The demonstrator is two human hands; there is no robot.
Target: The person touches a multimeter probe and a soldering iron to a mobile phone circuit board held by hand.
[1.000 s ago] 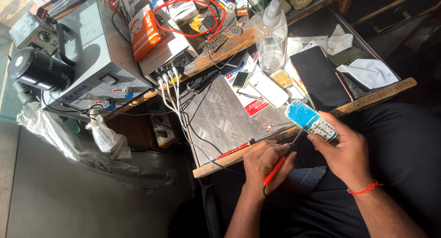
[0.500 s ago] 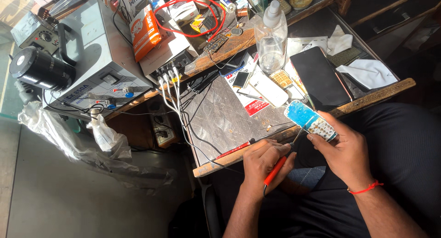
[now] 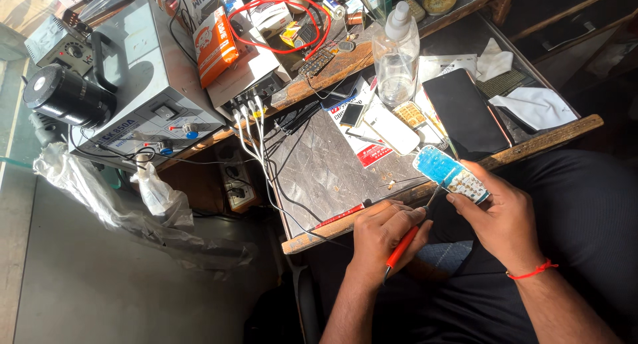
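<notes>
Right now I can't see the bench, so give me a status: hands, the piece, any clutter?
Left hand grips red-handled tool. Right hand holds small keypad phone. Black phone and spray bottle lie close behind.

Left hand grips a red screwdriver, tip apparently touching the phone in right hand.

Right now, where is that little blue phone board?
In the head view it sits right of centre: the blue phone board is held in the right hand, just past the wooden bench edge, below the black smartphone.
</notes>
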